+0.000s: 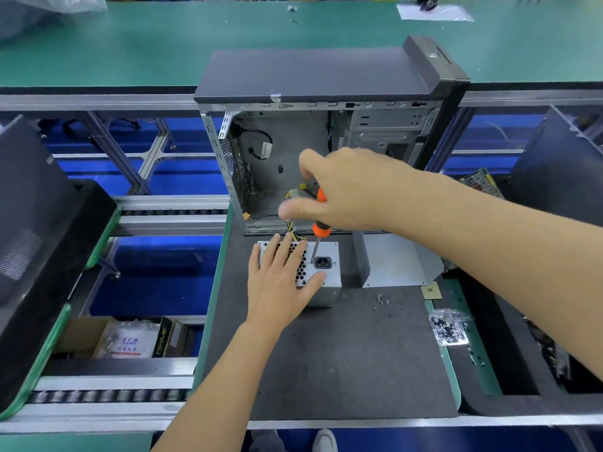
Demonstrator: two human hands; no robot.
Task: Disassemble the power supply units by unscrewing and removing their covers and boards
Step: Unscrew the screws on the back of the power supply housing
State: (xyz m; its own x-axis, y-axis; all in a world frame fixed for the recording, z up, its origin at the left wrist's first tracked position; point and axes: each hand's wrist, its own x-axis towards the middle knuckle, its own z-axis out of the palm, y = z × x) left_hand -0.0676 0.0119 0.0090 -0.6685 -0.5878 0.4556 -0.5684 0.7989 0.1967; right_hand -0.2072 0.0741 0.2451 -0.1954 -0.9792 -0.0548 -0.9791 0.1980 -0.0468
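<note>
Clearly the right hand [346, 187] grips a screwdriver [321, 223]; the left hand [280, 282], fingers spread, pins the power supply [329, 275]. A slipping tip could jab nearby fingers.

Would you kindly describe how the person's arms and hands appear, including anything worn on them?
Both arms are bare from forearm to fingertips. The left hand and the right hand wear no gloves, and no sleeves, wrist straps, watches or rings are visible. No markings show on either arm.
</note>
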